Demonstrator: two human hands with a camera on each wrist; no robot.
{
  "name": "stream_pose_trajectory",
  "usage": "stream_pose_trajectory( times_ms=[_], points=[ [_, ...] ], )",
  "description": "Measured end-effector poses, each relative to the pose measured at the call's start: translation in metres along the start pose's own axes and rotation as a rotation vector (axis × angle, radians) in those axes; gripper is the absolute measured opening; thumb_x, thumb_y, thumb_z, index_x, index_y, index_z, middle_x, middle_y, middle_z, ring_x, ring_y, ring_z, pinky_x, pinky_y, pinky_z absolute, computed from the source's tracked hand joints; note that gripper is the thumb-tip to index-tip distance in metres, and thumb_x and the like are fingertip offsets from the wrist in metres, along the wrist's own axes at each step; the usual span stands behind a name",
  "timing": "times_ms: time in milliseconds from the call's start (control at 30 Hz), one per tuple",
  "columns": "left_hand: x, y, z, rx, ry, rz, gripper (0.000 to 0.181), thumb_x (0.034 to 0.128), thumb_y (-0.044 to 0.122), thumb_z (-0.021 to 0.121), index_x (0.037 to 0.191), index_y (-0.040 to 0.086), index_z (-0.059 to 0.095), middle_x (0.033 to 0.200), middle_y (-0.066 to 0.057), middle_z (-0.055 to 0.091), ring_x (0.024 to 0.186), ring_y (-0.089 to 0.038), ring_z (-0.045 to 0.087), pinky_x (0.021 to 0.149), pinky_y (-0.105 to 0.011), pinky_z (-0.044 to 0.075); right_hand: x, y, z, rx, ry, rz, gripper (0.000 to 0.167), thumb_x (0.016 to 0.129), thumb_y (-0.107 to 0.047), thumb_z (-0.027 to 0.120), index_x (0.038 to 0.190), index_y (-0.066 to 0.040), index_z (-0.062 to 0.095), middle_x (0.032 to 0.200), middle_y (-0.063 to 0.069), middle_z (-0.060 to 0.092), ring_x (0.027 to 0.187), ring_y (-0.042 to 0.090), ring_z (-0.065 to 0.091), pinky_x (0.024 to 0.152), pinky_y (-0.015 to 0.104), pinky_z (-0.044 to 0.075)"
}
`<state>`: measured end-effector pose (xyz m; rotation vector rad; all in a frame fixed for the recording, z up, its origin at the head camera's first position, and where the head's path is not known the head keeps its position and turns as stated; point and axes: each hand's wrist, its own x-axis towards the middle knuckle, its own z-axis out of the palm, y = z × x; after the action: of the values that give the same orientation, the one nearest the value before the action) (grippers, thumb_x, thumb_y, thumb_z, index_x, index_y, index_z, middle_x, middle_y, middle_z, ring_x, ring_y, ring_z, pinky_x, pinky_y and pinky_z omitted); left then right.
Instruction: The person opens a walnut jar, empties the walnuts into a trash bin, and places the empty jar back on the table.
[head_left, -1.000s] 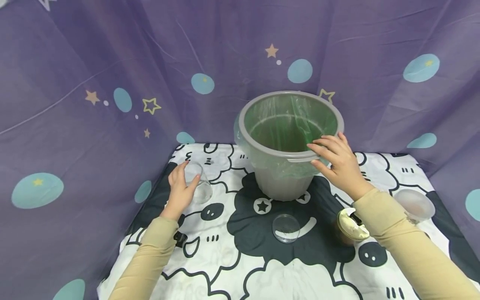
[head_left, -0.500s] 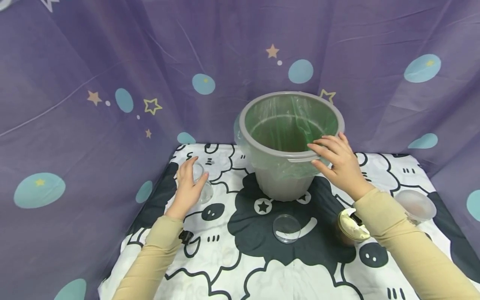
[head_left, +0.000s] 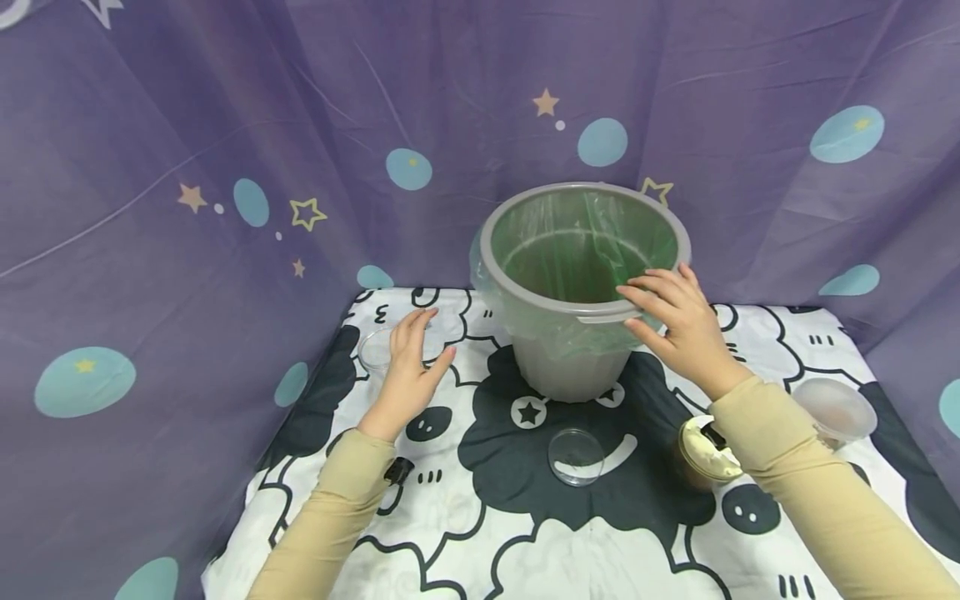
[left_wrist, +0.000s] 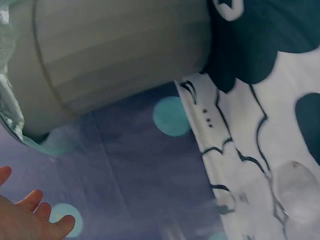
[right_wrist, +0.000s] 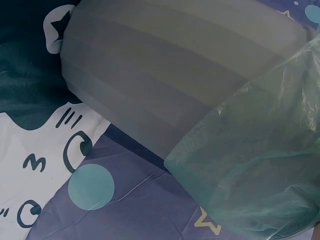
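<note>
My right hand (head_left: 678,329) grips the bin (head_left: 570,367), which a tug could tip; my left hand (head_left: 408,375) curves, its hold unclear.

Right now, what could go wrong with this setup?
Tipping: the right hand holds the bin by its rim, so a pull could tilt it.
Knocking: in the head view the right sleeve overlaps the jar, so drawing that arm back might bump it.
Missing: the clear round dish barely stands out from the patterned cloth and could be overlooked.
</note>
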<state>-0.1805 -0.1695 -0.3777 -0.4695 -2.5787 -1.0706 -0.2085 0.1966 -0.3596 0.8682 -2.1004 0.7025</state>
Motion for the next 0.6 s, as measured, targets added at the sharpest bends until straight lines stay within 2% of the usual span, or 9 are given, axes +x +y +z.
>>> stream_pose_trajectory(
  times_ms=[100,200,333,500,600],
  points=[
    [0.006,0.011,0.002,-0.002,-0.008,0.026,0.055,0.0948,0.024,0.057,0.143,0.007,0.035,0.146,-0.020,0.026,0.136,-0.035,0.019,0.107,-0.056,0.027,0.000,0.001,0.000,-0.003,-0.009,0.006,0.054,0.096,-0.052,0.042,0.116,-0.008,0.066,0.112,0.015,0.063,0.115,0.036,0.049,0.110,0.060,0.019],
    [0.014,0.021,0.003,0.018,-0.010,0.078,0.054,0.0943,0.024,0.057,0.142,0.008,0.037,0.147,-0.018,0.026,0.136,-0.035,0.020,0.108,-0.056,0.027,-0.001,0.002,0.000,-0.001,-0.014,0.013,0.056,0.096,-0.054,0.041,0.115,-0.008,0.066,0.112,0.015,0.063,0.115,0.035,0.049,0.110,0.059,0.020],
    [0.028,0.033,0.006,0.054,-0.008,0.187,0.050,0.0940,0.023,0.057,0.140,0.009,0.042,0.147,-0.017,0.027,0.136,-0.037,0.020,0.108,-0.058,0.025,-0.001,0.002,0.000,-0.004,-0.014,0.013,0.055,0.096,-0.053,0.041,0.115,-0.007,0.066,0.112,0.016,0.063,0.114,0.036,0.049,0.110,0.061,0.020],
    [0.044,0.052,0.010,0.151,-0.001,0.350,0.044,0.0933,0.024,0.057,0.136,0.012,0.050,0.145,-0.019,0.033,0.134,-0.040,0.025,0.108,-0.056,0.026,-0.001,0.001,0.000,-0.005,-0.008,0.009,0.054,0.096,-0.051,0.043,0.116,-0.007,0.066,0.112,0.016,0.063,0.114,0.037,0.049,0.109,0.061,0.021],
    [0.052,0.062,0.012,0.199,-0.009,0.409,0.044,0.0937,0.025,0.056,0.136,0.014,0.051,0.146,-0.018,0.033,0.134,-0.039,0.026,0.109,-0.053,0.026,0.000,0.001,-0.001,0.002,-0.013,0.015,0.055,0.096,-0.053,0.042,0.115,-0.007,0.066,0.112,0.016,0.063,0.114,0.037,0.049,0.110,0.060,0.020]
  ],
)
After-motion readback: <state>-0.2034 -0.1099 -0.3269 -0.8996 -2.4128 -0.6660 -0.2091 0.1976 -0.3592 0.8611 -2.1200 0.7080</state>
